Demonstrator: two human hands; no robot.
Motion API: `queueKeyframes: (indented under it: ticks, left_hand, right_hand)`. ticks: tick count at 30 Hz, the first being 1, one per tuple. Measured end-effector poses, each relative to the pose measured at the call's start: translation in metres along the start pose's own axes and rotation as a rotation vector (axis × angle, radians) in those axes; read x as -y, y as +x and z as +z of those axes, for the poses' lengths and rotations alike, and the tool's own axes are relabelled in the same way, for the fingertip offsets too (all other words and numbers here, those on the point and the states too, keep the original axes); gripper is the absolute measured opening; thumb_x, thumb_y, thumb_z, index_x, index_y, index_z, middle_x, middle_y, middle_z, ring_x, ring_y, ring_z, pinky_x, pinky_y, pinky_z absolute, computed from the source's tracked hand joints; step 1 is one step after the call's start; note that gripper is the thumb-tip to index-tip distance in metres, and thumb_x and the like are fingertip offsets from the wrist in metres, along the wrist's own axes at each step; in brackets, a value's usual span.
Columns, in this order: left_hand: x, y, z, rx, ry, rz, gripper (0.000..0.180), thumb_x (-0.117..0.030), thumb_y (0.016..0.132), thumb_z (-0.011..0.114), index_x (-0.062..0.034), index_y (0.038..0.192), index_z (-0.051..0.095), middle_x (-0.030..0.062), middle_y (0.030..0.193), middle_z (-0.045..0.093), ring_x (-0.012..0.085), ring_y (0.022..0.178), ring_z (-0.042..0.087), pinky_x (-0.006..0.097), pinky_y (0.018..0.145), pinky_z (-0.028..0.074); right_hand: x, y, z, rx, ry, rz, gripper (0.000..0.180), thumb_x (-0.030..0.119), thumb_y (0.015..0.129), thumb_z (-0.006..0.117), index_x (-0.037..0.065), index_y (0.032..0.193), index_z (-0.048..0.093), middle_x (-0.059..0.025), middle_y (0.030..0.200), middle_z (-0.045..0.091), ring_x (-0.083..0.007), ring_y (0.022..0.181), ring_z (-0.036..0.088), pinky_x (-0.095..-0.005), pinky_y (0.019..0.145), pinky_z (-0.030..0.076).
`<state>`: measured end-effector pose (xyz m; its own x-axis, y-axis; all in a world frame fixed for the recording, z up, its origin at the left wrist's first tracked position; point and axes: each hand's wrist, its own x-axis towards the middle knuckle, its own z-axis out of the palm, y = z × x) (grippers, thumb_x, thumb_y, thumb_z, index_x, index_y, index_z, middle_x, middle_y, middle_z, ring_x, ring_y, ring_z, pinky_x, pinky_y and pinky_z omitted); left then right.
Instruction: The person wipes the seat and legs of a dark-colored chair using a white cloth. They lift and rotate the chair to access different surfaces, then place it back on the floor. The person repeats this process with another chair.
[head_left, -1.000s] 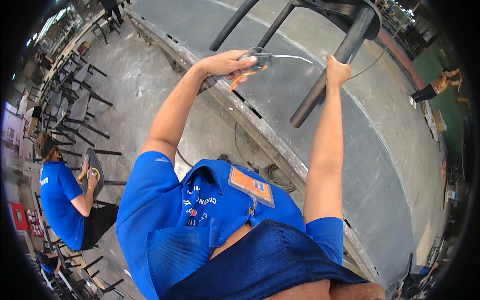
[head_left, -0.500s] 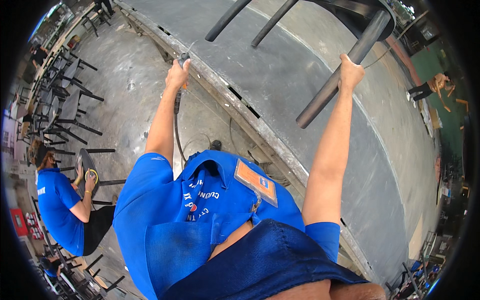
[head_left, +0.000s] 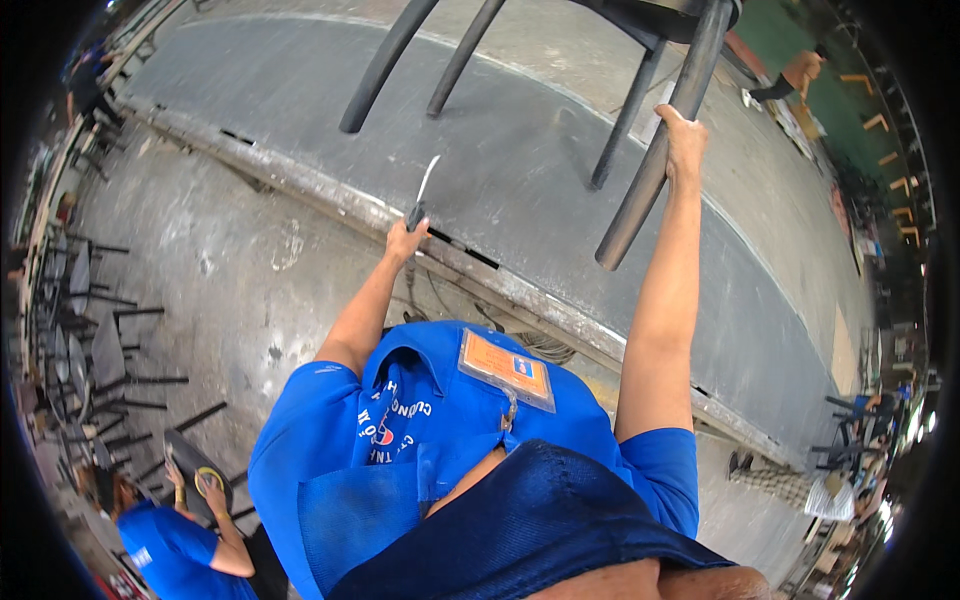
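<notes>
My left hand [head_left: 405, 241] is closed around the grip of an air blow gun [head_left: 416, 214]. Its thin, pale, bent nozzle points away from me over the near edge of the grey table [head_left: 520, 175]. A dark wooden chair [head_left: 655, 18] is at the far right of that table, its seat partly cut off by the upper edge of the picture. My right hand [head_left: 685, 145] grips one thick chair leg [head_left: 632, 212], which slants toward me. The other legs reach down beyond it, apart from both hands.
At the lower left a person in a blue shirt [head_left: 175, 550] handles a dark chair part. Rows of dark chairs [head_left: 100, 345] line the left side. Coiled hose [head_left: 545, 347] lies under the table edge. Another person [head_left: 795, 75] is at the far right.
My left hand has brought the blow gun rightward, its nozzle now over the table. The view has turned, and the chair appears shifted left with another leg showing. My right hand still holds its leg.
</notes>
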<state>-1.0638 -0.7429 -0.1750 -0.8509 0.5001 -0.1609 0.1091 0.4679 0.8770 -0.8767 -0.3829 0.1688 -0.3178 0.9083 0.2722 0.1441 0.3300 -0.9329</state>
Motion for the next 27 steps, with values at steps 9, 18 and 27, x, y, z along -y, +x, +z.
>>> queueKeyframes:
  ticks: [9, 18, 27]
  left_hand:
    - [0.031, 0.018, 0.001, 0.162, 0.298, -0.029, 0.064, -0.054, 0.077, 0.063, 0.0006, 0.110, 0.058, 0.0229, 0.092, 0.064, 0.0359, 0.090, 0.062, 0.041, 0.080, 0.047]
    - [0.051, -0.017, 0.007, -0.015, -0.169, 0.053, 0.079, -0.034, 0.079, 0.069, 0.0021, 0.136, 0.027, 0.0184, 0.108, 0.053, 0.0248, 0.086, 0.058, 0.037, 0.078, 0.047]
    - [-0.020, -0.039, -0.014, -0.385, 0.164, 0.401, 0.061, -0.023, 0.082, 0.066, 0.0025, 0.131, 0.039, 0.0224, 0.124, 0.047, 0.0365, 0.112, 0.046, 0.043, 0.096, 0.034]
  right_hand:
    - [0.008, -0.017, 0.000, -0.008, 0.003, 0.050, 0.026, 0.018, 0.064, 0.073, -0.001, 0.078, 0.061, -0.0011, 0.066, 0.054, -0.0108, 0.055, 0.049, -0.0287, 0.050, 0.040]
    - [0.018, -0.037, 0.004, -0.027, 0.063, 0.056, 0.028, 0.017, 0.064, 0.072, -0.001, 0.081, 0.059, -0.0030, 0.067, 0.056, -0.0105, 0.055, 0.051, -0.0275, 0.050, 0.041]
    - [0.018, -0.057, 0.007, -0.027, -0.035, 0.038, 0.040, 0.019, 0.063, 0.071, -0.010, 0.088, 0.060, -0.0147, 0.070, 0.063, -0.0182, 0.064, 0.062, -0.0317, 0.058, 0.049]
